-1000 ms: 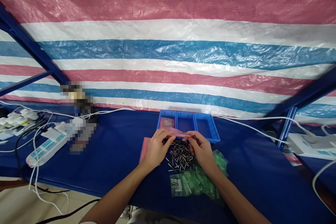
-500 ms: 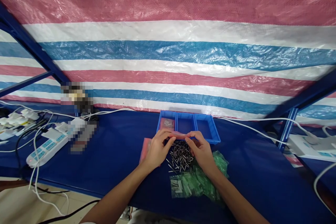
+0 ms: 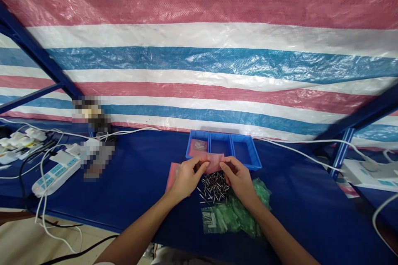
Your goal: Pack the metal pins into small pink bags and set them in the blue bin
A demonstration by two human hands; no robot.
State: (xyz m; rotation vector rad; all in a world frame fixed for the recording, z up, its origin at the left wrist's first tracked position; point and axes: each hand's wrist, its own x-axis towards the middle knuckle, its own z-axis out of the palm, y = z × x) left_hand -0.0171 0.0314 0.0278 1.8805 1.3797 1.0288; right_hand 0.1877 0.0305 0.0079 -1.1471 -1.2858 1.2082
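Observation:
A small pink plastic bag is stretched between my two hands. My left hand pinches its left end, and my right hand pinches the right end. Below the bag lies a pile of short dark metal pins. Several green-tinted bags lie in front of the pile, partly under my right forearm. Another pink bag rests on the table, half covered by my left hand. Behind my hands stands a blue tray with three compartments; its left one holds a pink bag with something pale inside.
White power strips with plugs and tangled cables are on the left of the blue table. Another power strip is at the right. A striped sheet hangs behind, between blue frame posts.
The pink bag between my hands has turned from nearly edge-on to showing its flat face. Both hands stay in almost the same place.

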